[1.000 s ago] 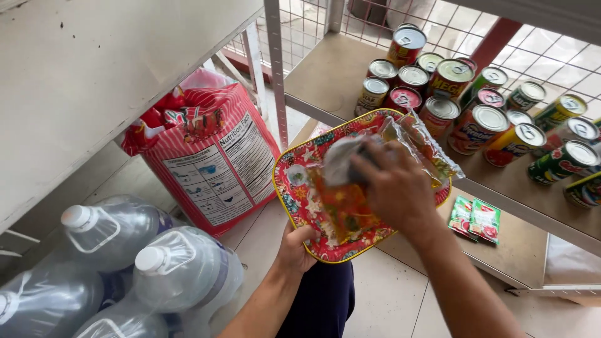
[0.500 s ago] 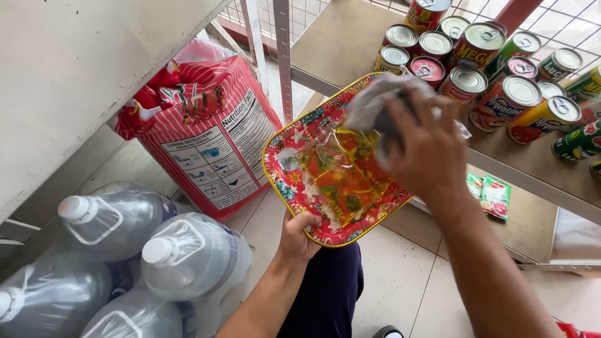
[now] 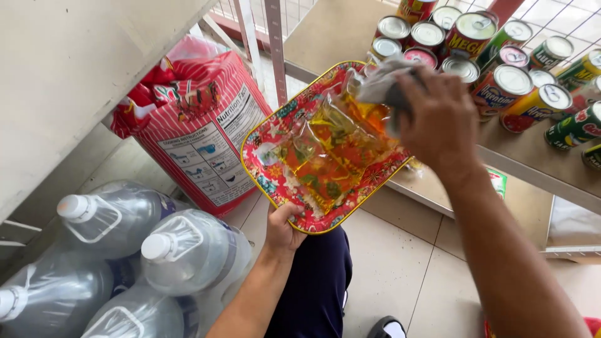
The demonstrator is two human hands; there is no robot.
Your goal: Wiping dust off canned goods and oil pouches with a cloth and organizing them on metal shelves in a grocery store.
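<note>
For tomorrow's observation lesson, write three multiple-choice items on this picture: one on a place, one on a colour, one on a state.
1. Where do the tin cans stand?
A. on the floor
B. on the shelf
C. in the red sack

2. What colour is the rim of the floral tray?
A. yellow
B. blue
C. white

3. How is the tray held?
A. it lies on the floor
B. it rests on the water jugs
C. the left hand grips its near edge

Key: 1 B, the cans crowd the shelf at upper right. 2 A, a yellow band runs round the red patterned tray. 3 C, the left fingers clasp the near edge while the right hand presses a grey cloth on its far end.
</note>
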